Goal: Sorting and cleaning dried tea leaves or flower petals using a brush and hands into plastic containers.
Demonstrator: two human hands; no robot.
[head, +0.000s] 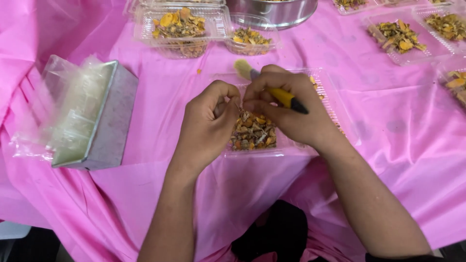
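My right hand grips a small brush with a yellow and black handle, its pale bristles pointing up and left. My left hand is curled shut beside it, fingertips meeting the right hand's fingers; whether it pinches a small piece is hidden. Both hands hover over a clear plastic tray on the pink tablecloth. A heap of dried orange and brown root pieces lies in that tray, just below the fingers.
A grey metal box lined with clear plastic stands at the left. Several clear trays of the same dried pieces sit along the back, beside a steel bowl. The cloth hangs over the near edge.
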